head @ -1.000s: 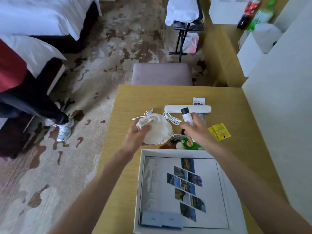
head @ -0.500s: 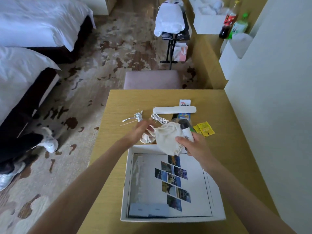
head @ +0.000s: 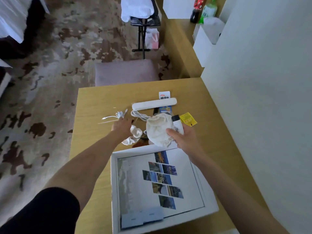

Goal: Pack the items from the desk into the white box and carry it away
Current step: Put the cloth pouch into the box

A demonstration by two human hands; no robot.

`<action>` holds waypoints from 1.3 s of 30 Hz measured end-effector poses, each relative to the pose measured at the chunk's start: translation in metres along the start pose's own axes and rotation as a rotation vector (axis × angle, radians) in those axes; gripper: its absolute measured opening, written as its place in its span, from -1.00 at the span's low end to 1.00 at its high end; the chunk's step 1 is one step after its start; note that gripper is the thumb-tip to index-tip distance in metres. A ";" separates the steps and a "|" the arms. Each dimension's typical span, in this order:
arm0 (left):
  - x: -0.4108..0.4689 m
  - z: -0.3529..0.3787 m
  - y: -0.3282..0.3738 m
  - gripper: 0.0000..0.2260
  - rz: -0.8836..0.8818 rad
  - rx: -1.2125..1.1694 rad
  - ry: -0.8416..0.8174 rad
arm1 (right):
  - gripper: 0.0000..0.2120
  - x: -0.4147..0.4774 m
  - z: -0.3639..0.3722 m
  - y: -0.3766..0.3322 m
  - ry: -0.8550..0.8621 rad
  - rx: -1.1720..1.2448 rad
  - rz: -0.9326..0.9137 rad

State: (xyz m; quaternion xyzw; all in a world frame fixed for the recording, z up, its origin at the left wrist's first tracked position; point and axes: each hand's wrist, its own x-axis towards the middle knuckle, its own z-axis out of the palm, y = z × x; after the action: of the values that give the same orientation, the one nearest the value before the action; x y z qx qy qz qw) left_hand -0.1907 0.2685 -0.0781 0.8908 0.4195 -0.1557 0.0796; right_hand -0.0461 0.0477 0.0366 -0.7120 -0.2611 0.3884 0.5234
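Note:
The open white box (head: 114,186) lies at the desk's near edge with a photo-printed sheet inside. My right hand (head: 184,139) holds a cream drawstring pouch (head: 157,130) and a small white tube with a black cap (head: 177,124) just beyond the box's far rim. My left hand (head: 122,127) reaches over the desk with fingers spread, next to a white scrunchie (head: 133,136). Behind it lie two coiled white cables (head: 118,115), a long white case (head: 154,103), a white packet (head: 164,95) and yellow sachets (head: 188,119).
A wooden desk (head: 94,105) stands against the white wall at the right. A padded stool (head: 125,71) sits at the desk's far side. Farther back are a luggage rack with towels (head: 136,7), bottles (head: 205,10) and white boxes on a counter. Patterned carpet lies to the left.
The pouch passed from my left hand to my right hand, which also keeps the tube. My left hand let go and moved toward the cables. The view shifted.

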 end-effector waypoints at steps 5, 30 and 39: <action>-0.014 -0.019 -0.006 -0.62 -0.024 -0.139 0.005 | -0.86 -0.004 -0.003 -0.002 -0.034 0.044 -0.005; -0.262 -0.024 0.099 -0.84 -0.223 -1.687 0.430 | -0.84 -0.065 -0.016 0.010 -0.464 0.175 -0.019; -0.268 -0.029 0.111 -0.47 -0.099 -1.799 0.252 | -0.92 -0.076 -0.005 0.014 -0.454 -0.081 -0.108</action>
State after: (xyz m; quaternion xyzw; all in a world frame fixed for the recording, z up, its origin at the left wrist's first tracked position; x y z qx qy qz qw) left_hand -0.2599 0.0123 0.0427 0.4836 0.4262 0.3258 0.6916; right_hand -0.0851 -0.0181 0.0455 -0.6118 -0.4250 0.4993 0.4425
